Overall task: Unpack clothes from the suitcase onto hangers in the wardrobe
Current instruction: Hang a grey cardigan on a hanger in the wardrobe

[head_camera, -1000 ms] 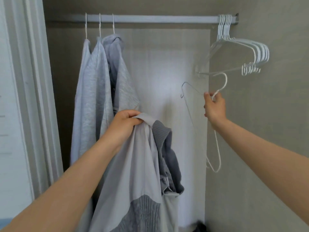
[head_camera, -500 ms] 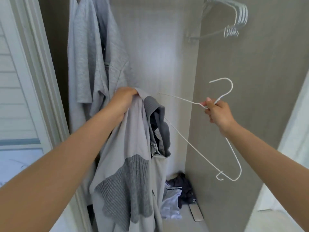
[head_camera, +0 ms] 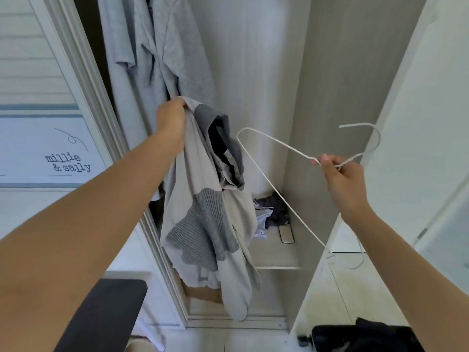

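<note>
The wardrobe (head_camera: 317,72) holds pale grey shirts (head_camera: 162,47) hanging at its left side, and a low shelf (head_camera: 276,257) inside carries crumpled clothes (head_camera: 271,209). In front of the wardrobe, the left hand (head_camera: 171,120) clenches a soft beige garment (head_camera: 200,224) with ribbed grey knit patches, hanging limp. The right hand (head_camera: 340,176) pinches a thin white wire hanger (head_camera: 291,149) just below its hook. A dark shape (head_camera: 365,336) below the wardrobe may be the suitcase.
</note>
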